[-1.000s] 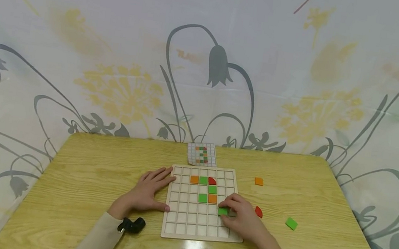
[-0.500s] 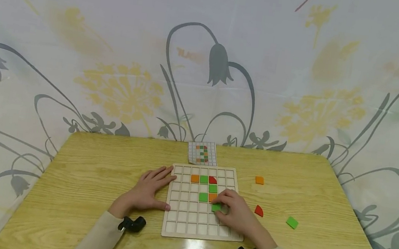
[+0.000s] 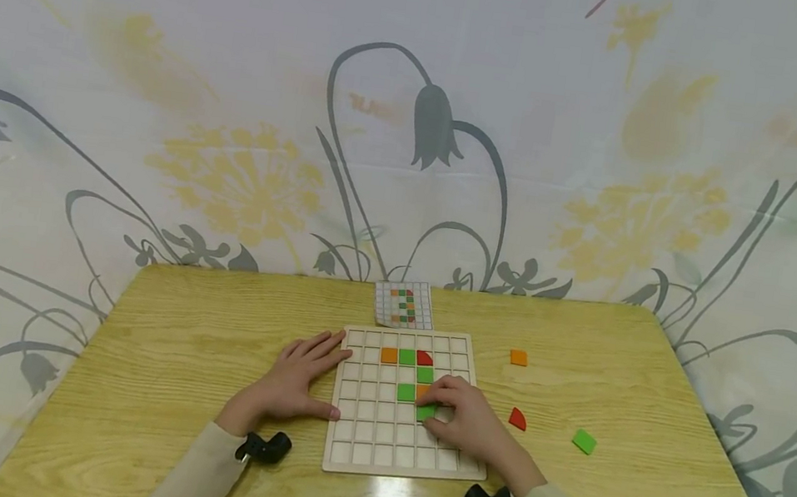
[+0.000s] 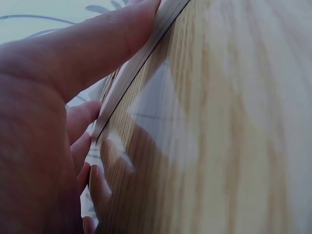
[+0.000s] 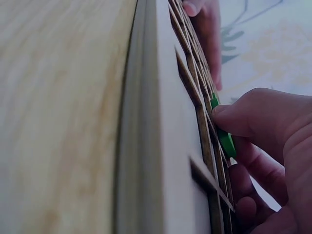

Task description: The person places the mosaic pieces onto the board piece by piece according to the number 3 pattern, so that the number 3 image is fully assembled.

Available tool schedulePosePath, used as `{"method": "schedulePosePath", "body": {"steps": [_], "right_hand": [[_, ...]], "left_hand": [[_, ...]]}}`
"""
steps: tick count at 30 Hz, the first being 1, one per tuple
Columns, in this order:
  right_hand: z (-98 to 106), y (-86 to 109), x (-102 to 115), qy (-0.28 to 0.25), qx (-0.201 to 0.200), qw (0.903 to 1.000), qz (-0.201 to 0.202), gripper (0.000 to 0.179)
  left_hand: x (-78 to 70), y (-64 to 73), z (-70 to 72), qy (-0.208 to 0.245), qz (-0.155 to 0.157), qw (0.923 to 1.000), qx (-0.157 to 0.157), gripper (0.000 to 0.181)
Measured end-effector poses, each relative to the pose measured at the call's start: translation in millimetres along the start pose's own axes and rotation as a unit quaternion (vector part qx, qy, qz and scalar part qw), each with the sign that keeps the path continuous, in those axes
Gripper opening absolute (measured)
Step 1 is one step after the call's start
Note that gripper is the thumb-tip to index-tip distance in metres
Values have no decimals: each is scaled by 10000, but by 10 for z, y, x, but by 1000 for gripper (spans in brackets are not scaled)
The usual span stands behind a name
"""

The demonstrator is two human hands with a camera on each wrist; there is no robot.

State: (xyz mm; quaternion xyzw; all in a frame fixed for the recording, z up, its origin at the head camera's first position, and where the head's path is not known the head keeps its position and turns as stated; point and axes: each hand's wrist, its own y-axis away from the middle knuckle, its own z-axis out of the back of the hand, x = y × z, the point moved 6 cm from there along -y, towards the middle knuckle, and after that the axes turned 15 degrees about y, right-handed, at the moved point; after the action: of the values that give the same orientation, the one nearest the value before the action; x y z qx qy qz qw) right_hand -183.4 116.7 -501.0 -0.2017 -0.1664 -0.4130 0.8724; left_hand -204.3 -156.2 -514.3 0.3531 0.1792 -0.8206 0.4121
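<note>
A square wooden grid board (image 3: 374,432) lies on the table. Along its left edge rests my left hand (image 3: 298,378), fingers spread, with the thumb and fingertips at the frame. My right hand (image 3: 469,426) is over the board's right half, pinching a green tile (image 3: 425,413) at the cell just below an orange tile (image 3: 423,390). That green tile sits close in at the grid slats in the right wrist view. Higher in the grid are another orange tile (image 3: 389,355), several green tiles (image 3: 407,357) and a red quarter-round tile (image 3: 424,359).
Behind the board lies a printed card (image 3: 404,305) with a coloured grid pattern. To the right on the table are a loose orange tile (image 3: 518,357), a red quarter-round piece (image 3: 518,419) and a green tile (image 3: 584,442). A flower-patterned cloth (image 3: 416,116) hangs behind the table.
My right hand has moved left across the board with the green tile, from the cells at the right to below the orange tile. My left hand has stayed in place.
</note>
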Motion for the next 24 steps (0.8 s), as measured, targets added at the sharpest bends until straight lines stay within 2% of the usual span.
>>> {"method": "schedulePosePath", "body": {"steps": [6, 16, 24], "right_hand": [[0, 9, 4, -104, -59, 9999, 67, 22], [-42, 21, -24, -114, 66, 9999, -31, 20], [-35, 31, -36, -110, -30, 9999, 47, 17]], "left_hand": [[-4, 7, 4, 2, -26, 10000, -13, 98], [-21, 7, 2, 25, -2, 10000, 9, 97], [-11, -5, -1, -5, -24, 10000, 22, 97]]}}
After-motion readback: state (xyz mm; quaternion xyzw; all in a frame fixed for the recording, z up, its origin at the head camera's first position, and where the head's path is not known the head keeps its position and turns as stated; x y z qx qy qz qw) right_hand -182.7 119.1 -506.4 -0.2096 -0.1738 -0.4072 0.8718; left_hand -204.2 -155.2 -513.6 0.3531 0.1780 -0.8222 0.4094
